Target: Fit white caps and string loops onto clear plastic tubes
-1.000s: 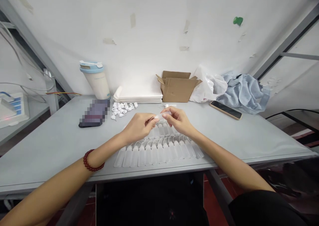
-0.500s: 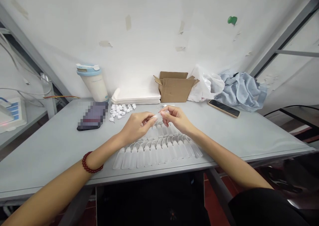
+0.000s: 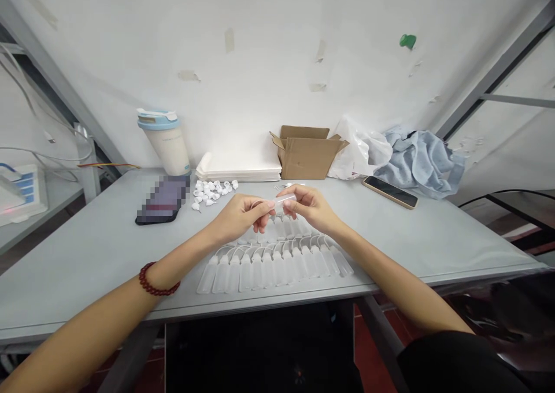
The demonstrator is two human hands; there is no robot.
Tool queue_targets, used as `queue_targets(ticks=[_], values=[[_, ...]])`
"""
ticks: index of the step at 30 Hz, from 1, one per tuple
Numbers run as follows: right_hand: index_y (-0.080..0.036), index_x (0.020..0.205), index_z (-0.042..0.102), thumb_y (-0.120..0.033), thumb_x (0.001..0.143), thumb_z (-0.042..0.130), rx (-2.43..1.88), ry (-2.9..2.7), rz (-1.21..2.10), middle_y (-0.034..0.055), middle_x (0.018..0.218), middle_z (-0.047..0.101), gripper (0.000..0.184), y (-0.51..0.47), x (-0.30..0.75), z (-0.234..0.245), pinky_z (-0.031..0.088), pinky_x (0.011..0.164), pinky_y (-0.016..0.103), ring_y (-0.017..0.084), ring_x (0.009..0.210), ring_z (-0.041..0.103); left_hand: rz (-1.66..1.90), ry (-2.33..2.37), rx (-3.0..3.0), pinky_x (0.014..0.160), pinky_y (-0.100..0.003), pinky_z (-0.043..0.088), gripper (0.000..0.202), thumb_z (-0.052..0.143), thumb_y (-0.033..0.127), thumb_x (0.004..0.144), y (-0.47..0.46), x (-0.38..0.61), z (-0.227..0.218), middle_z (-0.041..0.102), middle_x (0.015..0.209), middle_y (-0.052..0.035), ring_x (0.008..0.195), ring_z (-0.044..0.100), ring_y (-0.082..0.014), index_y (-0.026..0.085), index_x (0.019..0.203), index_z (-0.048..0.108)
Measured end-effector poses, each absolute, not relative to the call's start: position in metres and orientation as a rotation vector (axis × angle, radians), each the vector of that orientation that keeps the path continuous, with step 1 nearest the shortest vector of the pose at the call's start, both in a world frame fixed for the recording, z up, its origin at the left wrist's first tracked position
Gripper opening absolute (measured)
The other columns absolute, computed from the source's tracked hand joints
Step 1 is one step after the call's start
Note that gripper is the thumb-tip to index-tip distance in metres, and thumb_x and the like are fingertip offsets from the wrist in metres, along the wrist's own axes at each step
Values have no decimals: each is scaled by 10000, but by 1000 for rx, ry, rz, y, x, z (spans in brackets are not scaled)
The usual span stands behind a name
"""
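Observation:
A small translucent plastic bottle [image 3: 286, 199] is held between both hands above the table, lying nearly level. My right hand [image 3: 309, 202] grips its body between thumb and fingers. My left hand [image 3: 243, 212] pinches the neck end, where a thin pale strap shows beside the fingers; the cap itself is mostly hidden. Below the hands, similar bottles [image 3: 245, 273] with looped straps lie side by side in a row along the front. A second row of bottles [image 3: 286, 228] is behind it, partly covered by my hands. White caps [image 3: 212, 191] form a loose pile to the left.
Along the wall stand a tumbler [image 3: 167, 147], a stack of white sheets [image 3: 238, 170], an open cardboard box [image 3: 309, 157], a plastic bag [image 3: 358, 150] and a blue cloth [image 3: 425, 162]. One phone [image 3: 390, 192] lies right; a blurred dark item [image 3: 162, 201] lies left.
My left hand has turned slightly and its fingers have shifted on the neck end. More of the bottle's body now shows by my right hand. The view has shifted a little.

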State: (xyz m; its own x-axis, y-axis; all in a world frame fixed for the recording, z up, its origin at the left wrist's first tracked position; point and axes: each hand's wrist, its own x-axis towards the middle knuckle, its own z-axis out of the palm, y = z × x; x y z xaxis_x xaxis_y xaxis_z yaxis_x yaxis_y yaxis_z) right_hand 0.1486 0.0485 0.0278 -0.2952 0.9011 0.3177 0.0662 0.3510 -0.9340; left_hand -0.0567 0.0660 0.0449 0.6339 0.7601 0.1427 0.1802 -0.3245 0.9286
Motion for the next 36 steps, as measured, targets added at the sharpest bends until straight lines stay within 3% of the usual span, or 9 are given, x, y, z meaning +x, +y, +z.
queue_targets(ticks=[10, 14, 21, 25, 30, 36], values=[[-152, 838, 636, -460, 778, 659, -969, -1600, 1027, -69, 504, 456, 314, 47, 145, 28, 328, 475, 234, 79, 470, 406, 857, 759, 2421, 519, -219, 352, 369, 447, 288, 939, 60, -55, 39, 539, 536, 24, 484, 464, -86, 161, 599, 512], [-156, 772, 607, -483, 763, 654, -1016, -1547, 1068, -67, 479, 460, 331, 47, 139, 25, 323, 476, 241, 79, 449, 401, 975, 728, 2856, 497, -250, 288, 335, 408, 259, 956, 69, -58, 29, 510, 542, 16, 474, 421, -106, 172, 645, 495], [-171, 611, 525, -510, 746, 658, -1038, -1471, 1203, -59, 432, 458, 388, 48, 136, 24, 284, 445, 242, 72, 399, 376, 927, 765, 3293, 478, -274, 246, 328, 351, 244, 981, 74, -62, 25, 570, 593, -30, 495, 472, -141, 144, 763, 574], [-171, 592, 491, -517, 775, 647, -1011, -1467, 1277, -50, 447, 468, 422, 49, 138, 25, 290, 449, 237, 69, 416, 388, 882, 819, 3105, 500, -266, 290, 323, 381, 284, 969, 72, -61, 31, 601, 636, -46, 537, 506, -150, 134, 787, 601], [-167, 755, 564, -502, 764, 676, -925, -1471, 1310, -51, 528, 488, 354, 52, 140, 21, 350, 469, 229, 91, 492, 454, 750, 838, 2523, 547, -232, 396, 334, 421, 343, 955, 65, -61, 45, 624, 627, 0, 547, 531, -120, 162, 779, 639], [-170, 868, 591, -513, 839, 582, -975, -1690, 1103, -22, 617, 533, 344, 48, 141, 23, 396, 519, 254, 114, 546, 495, 606, 917, 2196, 476, -212, 397, 338, 470, 362, 921, 61, -59, 55, 671, 620, -2, 478, 524, -100, 165, 689, 617]])
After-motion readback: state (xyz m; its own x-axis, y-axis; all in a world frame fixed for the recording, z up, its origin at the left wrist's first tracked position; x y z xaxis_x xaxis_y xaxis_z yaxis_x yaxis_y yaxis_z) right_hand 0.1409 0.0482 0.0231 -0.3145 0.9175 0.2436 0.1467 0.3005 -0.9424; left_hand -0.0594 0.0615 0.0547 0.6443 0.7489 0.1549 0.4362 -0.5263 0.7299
